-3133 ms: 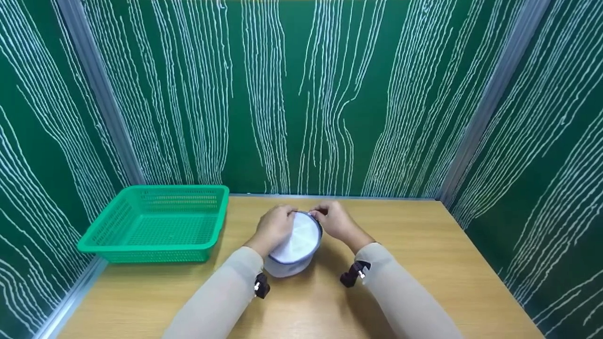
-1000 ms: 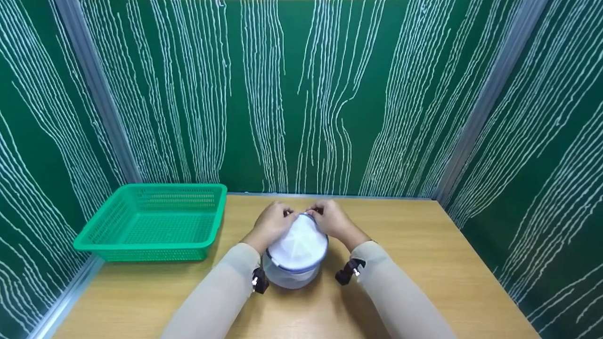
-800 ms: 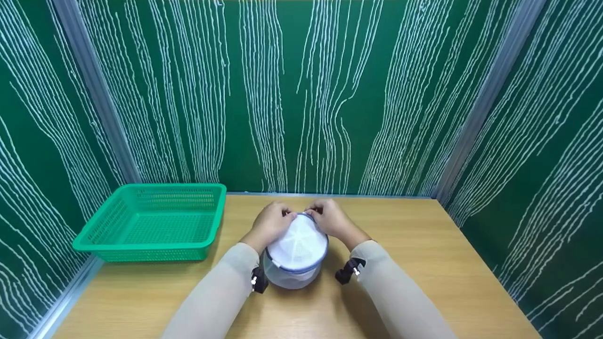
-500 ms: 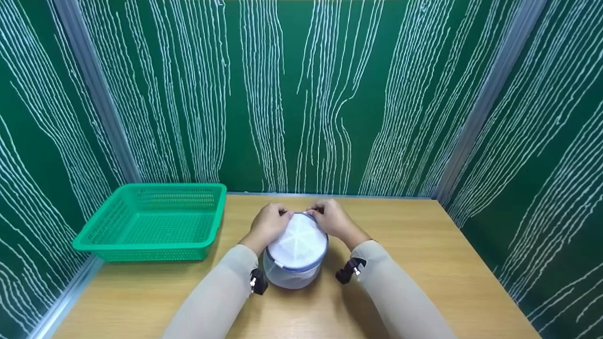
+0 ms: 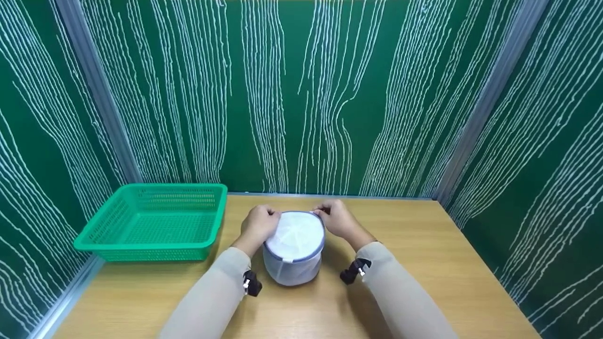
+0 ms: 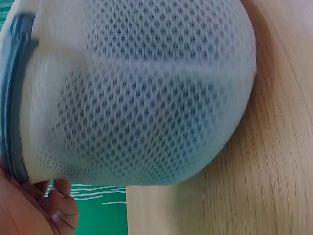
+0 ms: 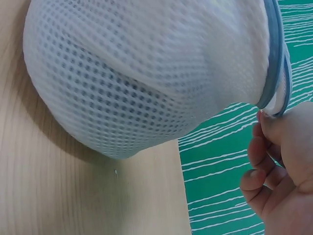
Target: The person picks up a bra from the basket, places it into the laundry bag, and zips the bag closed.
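A round white mesh laundry bag (image 5: pixel 296 238) with a blue zipper edge stands upright on the table in front of me. My left hand (image 5: pixel 260 222) pinches the rim at its far left; in the left wrist view, the fingers (image 6: pixel 61 208) curl under the zipper band (image 6: pixel 14 98). At the far right of the rim, my right hand (image 5: pixel 338 219) pinches the zipper edge between thumb and forefinger. The right wrist view shows two blue edges (image 7: pixel 278 58) spread slightly apart near that hand. The small part inside the right fingertips is hidden.
A green perforated plastic basket (image 5: pixel 153 230) stands at the left of the wooden table (image 5: pixel 400 282). Green panels (image 5: pixel 311 94) with white wavy lines rise behind and at both sides. Each wrist carries a small black camera mount (image 5: pixel 351 272).
The bag's top, tilted toward me a second ago, is now more level, with more of its side showing. My left hand has moved left along the rim, and my right hand slightly right.
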`<state>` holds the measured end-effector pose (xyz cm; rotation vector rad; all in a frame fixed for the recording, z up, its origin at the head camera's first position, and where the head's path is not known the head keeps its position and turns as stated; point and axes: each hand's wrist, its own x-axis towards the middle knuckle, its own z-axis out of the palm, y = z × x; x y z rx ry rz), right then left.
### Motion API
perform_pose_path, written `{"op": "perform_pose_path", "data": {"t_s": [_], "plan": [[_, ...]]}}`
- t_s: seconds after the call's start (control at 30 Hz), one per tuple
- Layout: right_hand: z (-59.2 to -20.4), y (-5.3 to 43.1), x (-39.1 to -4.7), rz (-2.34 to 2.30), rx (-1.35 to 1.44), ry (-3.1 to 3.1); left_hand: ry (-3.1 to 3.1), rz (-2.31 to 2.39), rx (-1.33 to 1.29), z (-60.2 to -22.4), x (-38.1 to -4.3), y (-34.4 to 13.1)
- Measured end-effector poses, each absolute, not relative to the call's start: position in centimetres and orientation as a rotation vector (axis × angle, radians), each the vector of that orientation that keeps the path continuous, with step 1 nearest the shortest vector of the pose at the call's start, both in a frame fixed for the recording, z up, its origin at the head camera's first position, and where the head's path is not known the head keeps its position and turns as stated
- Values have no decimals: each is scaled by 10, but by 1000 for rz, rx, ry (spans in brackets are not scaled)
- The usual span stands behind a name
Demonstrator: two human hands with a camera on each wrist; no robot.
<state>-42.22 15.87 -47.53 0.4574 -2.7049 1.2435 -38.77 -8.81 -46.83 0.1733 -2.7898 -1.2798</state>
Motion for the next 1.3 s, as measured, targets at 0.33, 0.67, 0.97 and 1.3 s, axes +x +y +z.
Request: {"op": "perform_pose_path", "data": {"t_s": [0.33,0.67,0.97,1.3], "plan": [[-478,164,-419,1247,420,-2684,-2773,-1198,232,-468,-383,-97],[-480,155,-418,1275,371,-2706,-2784,-1250,115,-466,-387,-81],[-480,145,-418,1284,424,-2697,-2811,-1268,-49,-457,-385,-67],[-481,146,-421,1248,521,-2658,-2790,-1179,-133,-460,-388,-68]]}}
